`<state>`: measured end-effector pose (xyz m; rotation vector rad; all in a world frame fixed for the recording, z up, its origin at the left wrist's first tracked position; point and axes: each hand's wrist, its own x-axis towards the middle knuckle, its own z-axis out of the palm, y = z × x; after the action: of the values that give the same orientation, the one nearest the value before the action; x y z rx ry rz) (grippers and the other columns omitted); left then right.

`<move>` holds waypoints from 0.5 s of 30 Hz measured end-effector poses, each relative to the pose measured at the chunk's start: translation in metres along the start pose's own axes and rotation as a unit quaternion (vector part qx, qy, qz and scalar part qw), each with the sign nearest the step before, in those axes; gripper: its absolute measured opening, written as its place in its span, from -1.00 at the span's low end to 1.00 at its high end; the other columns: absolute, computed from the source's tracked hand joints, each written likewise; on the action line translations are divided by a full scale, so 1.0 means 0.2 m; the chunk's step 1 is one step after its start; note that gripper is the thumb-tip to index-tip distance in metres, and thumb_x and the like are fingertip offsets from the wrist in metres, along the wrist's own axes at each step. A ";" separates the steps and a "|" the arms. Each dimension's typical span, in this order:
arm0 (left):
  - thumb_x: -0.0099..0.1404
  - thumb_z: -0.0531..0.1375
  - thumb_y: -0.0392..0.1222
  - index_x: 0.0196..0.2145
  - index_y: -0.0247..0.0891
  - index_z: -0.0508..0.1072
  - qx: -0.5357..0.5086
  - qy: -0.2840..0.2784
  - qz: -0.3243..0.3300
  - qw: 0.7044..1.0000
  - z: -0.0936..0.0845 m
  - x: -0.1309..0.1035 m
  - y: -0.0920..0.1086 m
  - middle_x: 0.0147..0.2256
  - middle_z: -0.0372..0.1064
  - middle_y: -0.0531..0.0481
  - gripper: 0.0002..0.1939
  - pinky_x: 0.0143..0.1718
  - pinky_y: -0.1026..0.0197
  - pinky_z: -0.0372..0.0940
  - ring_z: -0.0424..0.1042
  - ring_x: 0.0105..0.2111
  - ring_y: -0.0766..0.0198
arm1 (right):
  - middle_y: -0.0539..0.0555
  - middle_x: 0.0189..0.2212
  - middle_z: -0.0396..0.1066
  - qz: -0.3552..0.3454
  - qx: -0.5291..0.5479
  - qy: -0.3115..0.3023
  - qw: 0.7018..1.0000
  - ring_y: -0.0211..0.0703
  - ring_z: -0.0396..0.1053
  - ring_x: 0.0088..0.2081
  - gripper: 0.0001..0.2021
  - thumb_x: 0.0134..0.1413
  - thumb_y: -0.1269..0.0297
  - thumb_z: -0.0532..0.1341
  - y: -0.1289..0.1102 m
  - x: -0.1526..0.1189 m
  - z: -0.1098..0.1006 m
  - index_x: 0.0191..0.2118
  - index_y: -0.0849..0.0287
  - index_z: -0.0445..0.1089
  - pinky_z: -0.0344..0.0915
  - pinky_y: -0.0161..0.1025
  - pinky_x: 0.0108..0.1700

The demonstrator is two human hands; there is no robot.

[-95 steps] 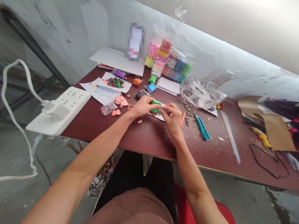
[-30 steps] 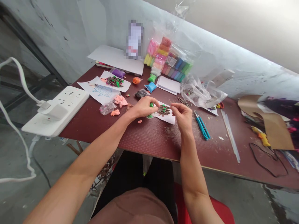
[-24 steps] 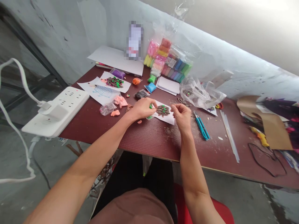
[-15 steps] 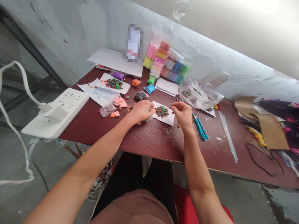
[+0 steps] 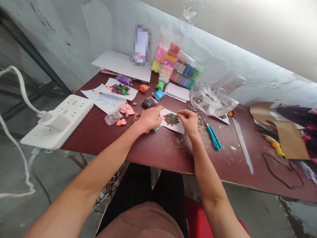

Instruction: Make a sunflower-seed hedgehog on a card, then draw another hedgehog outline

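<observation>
A white card (image 5: pixel 178 129) lies on the brown table, bearing a hedgehog figure (image 5: pixel 171 119) with striped seeds for spines, green dots and a pink clay head. My left hand (image 5: pixel 148 119) rests over the card's left edge, index finger stretched out and apart from the thumb. Part of a green lump shows beneath this hand. On the card's right side, my right hand (image 5: pixel 190 121) pinches with thumb and index finger beside the seed spines; whatever lies between the fingertips is too small to make out. Loose striped seeds (image 5: pixel 198 116) lie just behind my right hand.
Pink clay (image 5: pixel 126 109) and a black clay packet (image 5: pixel 150 101) lie left of the card. To the right are a teal-handled tool (image 5: pixel 213 136), clear sticks (image 5: pixel 243 145) and a yellow glue gun (image 5: pixel 274 145). A white power strip (image 5: pixel 71 110) sits at the left edge.
My right hand has moved slightly left and down to the hedgehog's right side, uncovering loose seeds behind it. My left hand's index finger now reaches out further over the card's edge.
</observation>
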<state>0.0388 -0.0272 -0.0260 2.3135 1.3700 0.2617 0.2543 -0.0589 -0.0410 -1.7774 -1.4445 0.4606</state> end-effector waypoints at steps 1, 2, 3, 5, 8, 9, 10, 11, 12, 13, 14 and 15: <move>0.35 0.17 -0.24 0.31 -0.20 0.30 0.001 -0.002 0.000 1.000 0.00 0.00 0.00 0.10 0.52 -0.22 -0.43 -0.05 0.05 0.38 0.53 0.05 -0.07 | 0.01 -0.48 0.50 -0.003 0.005 0.003 1.000 -0.24 0.17 -0.50 -0.78 -0.04 0.24 0.27 0.00 0.00 0.00 -0.31 0.18 0.63 0.09 -0.26 -0.39; 0.35 0.17 -0.24 0.31 -0.21 0.30 0.002 -0.002 0.000 1.000 0.00 0.00 0.00 0.11 0.51 -0.22 -0.43 -0.04 0.05 0.39 0.52 0.06 -0.07 | 0.01 -0.47 0.51 -0.005 0.007 0.006 1.000 -0.25 0.17 -0.50 -0.79 -0.05 0.27 0.26 -0.01 0.00 0.00 -0.32 0.19 0.62 0.09 -0.26 -0.38; 0.36 0.17 -0.25 0.31 -0.21 0.31 0.001 -0.002 0.000 1.000 0.00 0.00 0.00 0.12 0.50 -0.23 -0.43 -0.03 0.04 0.39 0.52 0.07 -0.08 | 0.01 -0.47 0.51 -0.006 0.005 0.008 1.000 -0.25 0.17 -0.51 -0.80 -0.05 0.29 0.25 -0.01 -0.01 -0.01 -0.33 0.19 0.61 0.09 -0.26 -0.38; 0.36 0.17 -0.25 0.31 -0.22 0.31 0.000 -0.004 0.001 1.000 0.00 0.00 0.00 0.13 0.50 -0.23 -0.43 -0.01 0.03 0.39 0.51 0.09 -0.08 | 0.00 -0.49 0.50 -0.006 -0.013 0.013 1.000 -0.25 0.17 -0.52 -0.82 -0.04 0.31 0.25 -0.02 -0.01 -0.01 -0.34 0.19 0.60 0.10 -0.25 -0.38; 0.37 0.16 -0.25 0.31 -0.23 0.32 0.000 -0.007 0.004 1.000 0.00 0.00 0.00 0.15 0.48 -0.22 -0.44 0.01 0.01 0.39 0.49 0.12 -0.09 | 0.03 -0.46 0.51 -0.021 -0.059 0.021 0.998 -0.20 0.25 -0.47 -0.83 0.00 0.29 0.27 -0.03 -0.01 -0.01 -0.34 0.18 0.61 0.15 -0.23 -0.31; 0.38 0.16 -0.25 0.31 -0.23 0.32 0.000 -0.007 0.004 1.000 0.00 0.00 0.00 0.16 0.47 -0.22 -0.45 0.01 0.02 0.39 0.49 0.12 -0.09 | 0.05 -0.43 0.52 -0.028 -0.074 0.024 0.997 -0.18 0.28 -0.43 -0.84 0.01 0.29 0.27 -0.03 -0.01 -0.01 -0.34 0.18 0.62 0.18 -0.21 -0.26; 0.38 0.16 -0.24 0.31 -0.23 0.33 0.000 -0.006 0.005 1.000 0.00 0.00 0.00 0.17 0.47 -0.21 -0.45 0.01 0.02 0.39 0.49 0.12 -0.08 | 0.07 -0.39 0.53 -0.034 -0.087 0.027 0.995 -0.15 0.32 -0.39 -0.84 0.02 0.28 0.28 -0.03 -0.01 -0.01 -0.33 0.18 0.62 0.20 -0.20 -0.22; 0.38 0.16 -0.24 0.31 -0.23 0.33 0.001 -0.006 0.005 1.000 0.00 0.00 0.00 0.17 0.47 -0.21 -0.45 0.01 0.02 0.39 0.49 0.12 -0.08 | 0.09 -0.36 0.54 -0.038 -0.099 0.030 0.994 -0.13 0.35 -0.35 -0.84 0.03 0.28 0.28 -0.02 -0.01 -0.01 -0.33 0.18 0.63 0.22 -0.19 -0.19; 0.38 0.16 -0.24 0.31 -0.24 0.33 0.001 -0.006 0.006 1.000 0.00 0.00 0.00 0.17 0.47 -0.21 -0.45 0.01 0.02 0.39 0.49 0.12 -0.08 | 0.11 -0.34 0.55 -0.038 -0.109 0.031 0.993 -0.11 0.37 -0.32 -0.83 0.04 0.28 0.28 -0.02 -0.01 0.00 -0.32 0.17 0.63 0.22 -0.17 -0.16; 0.38 0.16 -0.25 0.31 -0.24 0.33 0.001 -0.006 0.007 1.000 0.00 0.00 0.00 0.17 0.47 -0.21 -0.45 0.01 0.02 0.39 0.49 0.12 -0.08 | 0.11 -0.33 0.55 -0.036 -0.117 0.030 0.992 -0.09 0.38 -0.30 -0.83 0.06 0.27 0.27 -0.02 -0.01 0.00 -0.32 0.17 0.63 0.23 -0.17 -0.15; 0.38 0.16 -0.25 0.31 -0.24 0.33 0.000 -0.006 0.008 1.000 0.00 0.00 0.00 0.17 0.47 -0.21 -0.45 0.01 0.02 0.39 0.48 0.12 -0.08 | 0.11 -0.32 0.55 -0.032 -0.124 0.028 0.991 -0.08 0.39 -0.28 -0.83 0.07 0.27 0.27 -0.02 -0.01 0.00 -0.31 0.16 0.63 0.23 -0.16 -0.15; 0.38 0.16 -0.25 0.31 -0.25 0.33 0.000 -0.007 0.009 1.000 0.00 0.00 0.00 0.17 0.47 -0.21 -0.45 0.01 0.02 0.39 0.48 0.13 -0.08 | 0.11 -0.31 0.56 -0.028 -0.129 0.025 0.991 -0.07 0.40 -0.28 -0.82 0.08 0.27 0.26 -0.02 -0.01 0.01 -0.30 0.15 0.64 0.23 -0.16 -0.15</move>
<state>0.0385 -0.0276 -0.0255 2.3246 1.3422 0.2514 0.2509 -0.0597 -0.0399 -1.9291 -1.5711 0.2059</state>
